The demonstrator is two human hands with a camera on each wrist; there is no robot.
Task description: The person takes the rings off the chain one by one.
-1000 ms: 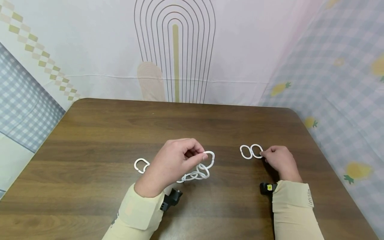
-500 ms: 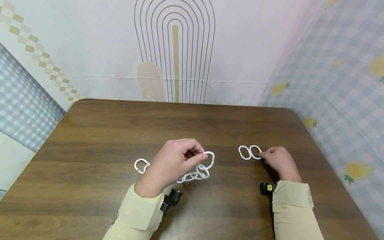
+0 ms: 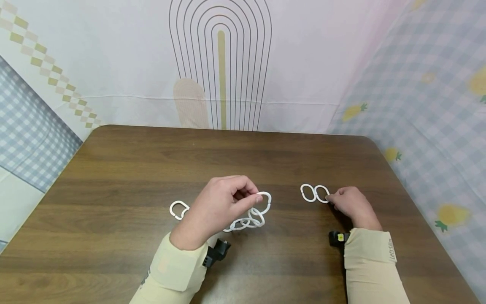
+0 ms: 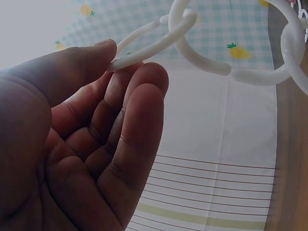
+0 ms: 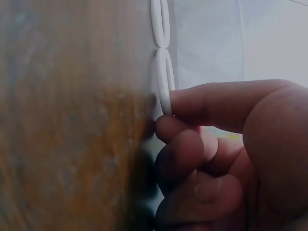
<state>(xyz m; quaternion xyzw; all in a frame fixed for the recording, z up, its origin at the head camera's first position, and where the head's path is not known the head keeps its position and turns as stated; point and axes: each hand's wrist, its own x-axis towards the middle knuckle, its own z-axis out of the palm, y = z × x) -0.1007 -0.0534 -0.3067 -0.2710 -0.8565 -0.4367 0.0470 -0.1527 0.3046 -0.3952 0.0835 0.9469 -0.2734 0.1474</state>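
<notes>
My left hand (image 3: 218, 204) pinches the end link (image 3: 270, 199) of a white plastic chain (image 3: 260, 223) between thumb and fingers, holding that end raised. Several oval links with small gaps hang from it and trail down to the table; part of the chain is hidden behind the hand. Its far end shows as a white link (image 3: 171, 207) left of the hand. On the right, my right hand (image 3: 354, 205) pinches the edge of a white oval link (image 5: 164, 98) at the tabletop. Against that link's left side lies a second link (image 3: 301, 193), end to end with it.
Everything lies on a brown wood-grain table (image 3: 152, 160) with rounded far corners. A patterned cloth (image 3: 303, 63) hangs along its far edge, and a checked pineapple cloth (image 3: 425, 126) runs along the right. Black wrist cameras (image 3: 217, 252) sit on both cuffs.
My right hand has shifted slightly left, and the two links by it have slid left along the table. My left hand and the chain stay in place.
</notes>
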